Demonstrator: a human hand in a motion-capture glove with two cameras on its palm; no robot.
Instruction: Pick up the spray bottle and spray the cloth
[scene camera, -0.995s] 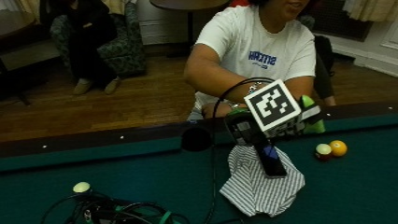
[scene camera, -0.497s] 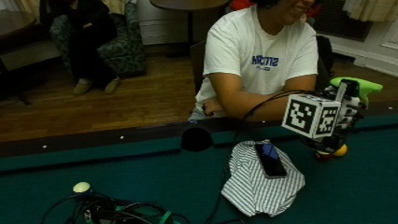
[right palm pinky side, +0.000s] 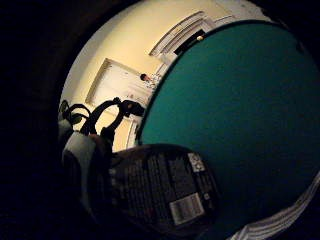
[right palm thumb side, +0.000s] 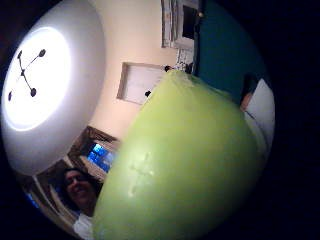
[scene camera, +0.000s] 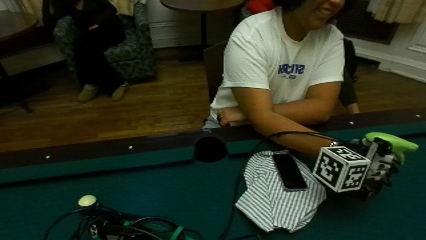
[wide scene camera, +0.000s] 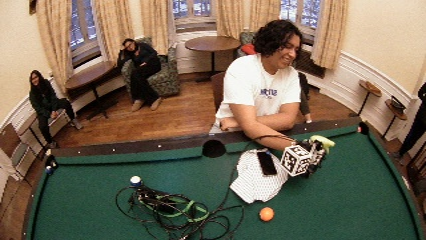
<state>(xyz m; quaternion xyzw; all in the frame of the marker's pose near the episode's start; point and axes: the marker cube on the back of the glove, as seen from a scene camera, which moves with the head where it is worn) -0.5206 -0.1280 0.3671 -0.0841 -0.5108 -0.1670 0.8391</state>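
Gloved right hand (scene camera: 374, 167) has its grip clamped on the green-topped spray bottle (scene camera: 393, 142), lifted off the desk (scene camera: 133, 185) just beside the striped cloth (scene camera: 273, 200), likely for aiming the nozzle.

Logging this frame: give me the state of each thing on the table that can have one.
right hand: gloved, grips the spray bottle, above the felt beside the cloth
spray bottle: held up off the table, green head on top
cloth: striped, rumpled, lying on the felt
phone: flat on the cloth
orange ball: resting on the felt, apart from the cloth
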